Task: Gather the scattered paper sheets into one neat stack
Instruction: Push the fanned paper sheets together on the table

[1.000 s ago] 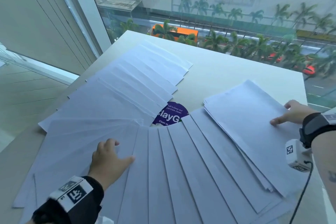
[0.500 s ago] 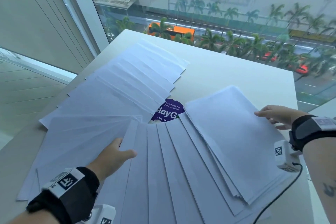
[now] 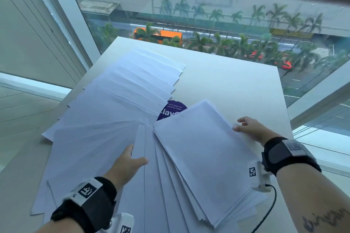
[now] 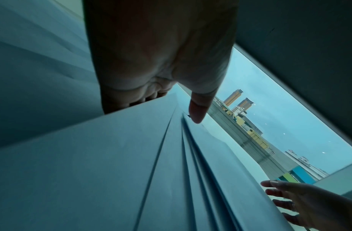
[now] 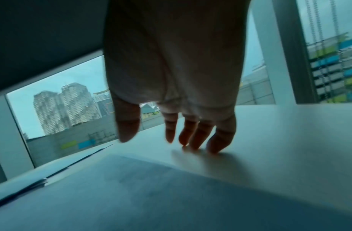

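Note:
White paper sheets (image 3: 113,104) lie fanned in an arc across the white table (image 3: 227,81). At the right, a thick gathered bundle (image 3: 204,157) lies on top of the fan. My right hand (image 3: 244,126) presses against the bundle's far right edge with relaxed fingers, fingertips (image 5: 216,148) down on the table beside the bundle (image 5: 151,187). My left hand (image 3: 132,157) has its fingers slipped under the edge of a near sheet and its thumb on top. In the left wrist view the fingers vanish beneath the sheets (image 4: 111,171), and the thumb (image 4: 197,112) points out above them.
A round purple sticker (image 3: 173,108) shows on the table in the gap at the fan's centre. The table's far half and right strip are bare. Large windows surround the table, with a street far below. A cable (image 3: 269,208) hangs from my right wrist camera.
The right hand has pushed the bundle leftward over the fan, narrowing the fan and partly covering the sticker. The left hand moved from lying on the sheets to sliding under a sheet's edge.

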Motion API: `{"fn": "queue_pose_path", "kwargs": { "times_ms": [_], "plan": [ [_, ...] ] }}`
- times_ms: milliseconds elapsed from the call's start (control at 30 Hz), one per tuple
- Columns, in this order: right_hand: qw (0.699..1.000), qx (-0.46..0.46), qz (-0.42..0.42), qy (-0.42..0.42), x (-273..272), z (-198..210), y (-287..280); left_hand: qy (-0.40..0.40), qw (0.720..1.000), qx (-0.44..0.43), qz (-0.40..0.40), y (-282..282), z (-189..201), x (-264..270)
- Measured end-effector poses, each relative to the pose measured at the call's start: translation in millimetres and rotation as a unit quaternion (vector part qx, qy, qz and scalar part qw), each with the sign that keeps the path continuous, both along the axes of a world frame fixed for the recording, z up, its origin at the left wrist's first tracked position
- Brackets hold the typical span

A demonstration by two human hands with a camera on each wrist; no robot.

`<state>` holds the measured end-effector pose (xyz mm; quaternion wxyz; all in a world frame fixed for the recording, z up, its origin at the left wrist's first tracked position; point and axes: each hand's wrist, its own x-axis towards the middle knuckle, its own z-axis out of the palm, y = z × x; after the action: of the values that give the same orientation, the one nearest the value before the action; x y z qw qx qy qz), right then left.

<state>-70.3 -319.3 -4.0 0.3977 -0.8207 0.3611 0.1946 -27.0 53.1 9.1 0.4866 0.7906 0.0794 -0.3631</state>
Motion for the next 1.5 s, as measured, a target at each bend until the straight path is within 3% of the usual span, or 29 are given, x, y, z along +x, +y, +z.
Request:
{"fn": "queue_pose_path", "kwargs": {
  "times_ms": [133,233,333,467,533,667,767,900,967,1033,1133,1267,1400,1500],
  "plan": [
    [0.999,0.048,0.007,0.007,-21.7,2.6,40.0,0.010,0.999,-0.016,-0.042,11.6,-3.8,1.9],
    [0.999,0.017,-0.039,-0.016,-41.2,5.7,70.6,0.013,0.996,-0.030,-0.079,21.0,-16.1,6.6],
    [0.997,0.062,-0.052,0.003,-58.9,5.8,101.7,0.016,0.993,-0.052,-0.104,25.1,-5.1,5.0],
    [0.995,0.035,-0.096,-0.018,-75.3,5.7,138.0,0.020,0.987,-0.073,-0.140,32.4,5.6,5.9],
    [0.990,0.078,-0.113,-0.014,-81.4,2.4,156.3,0.016,0.986,-0.071,-0.149,37.0,0.8,8.9],
    [0.978,0.005,-0.207,-0.030,-93.4,-5.5,177.3,0.005,0.978,-0.058,-0.198,41.7,-3.6,12.9],
    [0.969,0.106,-0.220,-0.029,-98.7,-2.4,196.7,0.002,0.975,-0.060,-0.215,45.4,4.4,13.8],
    [0.954,0.053,-0.291,-0.042,-104.9,-2.6,210.4,0.014,0.971,-0.063,-0.230,54.7,-15.3,29.2],
    [0.955,0.082,-0.285,-0.020,-108.2,-2.7,219.7,0.013,0.967,-0.045,-0.250,57.3,-10.2,33.0],
    [0.951,0.112,-0.289,-0.020,-110.2,-2.6,228.9,-0.007,0.963,-0.031,-0.268,58.1,0.4,33.7],
    [0.943,0.055,-0.327,-0.015,-113.8,-5.5,237.2,-0.041,0.960,-0.002,-0.277,63.0,-1.8,46.0],
    [0.940,0.100,-0.326,-0.003,-115.6,-5.9,251.5,-0.119,0.939,0.043,-0.319,70.2,-2.8,74.5],
    [0.934,0.065,-0.352,0.013,-119.4,-11.8,260.2,-0.158,0.932,0.067,-0.320,75.4,0.1,113.9],
    [0.929,0.055,-0.365,0.023,-117.8,-10.9,269.4,-0.202,0.906,0.141,-0.344,83.1,-4.9,146.1]
  ]
}}
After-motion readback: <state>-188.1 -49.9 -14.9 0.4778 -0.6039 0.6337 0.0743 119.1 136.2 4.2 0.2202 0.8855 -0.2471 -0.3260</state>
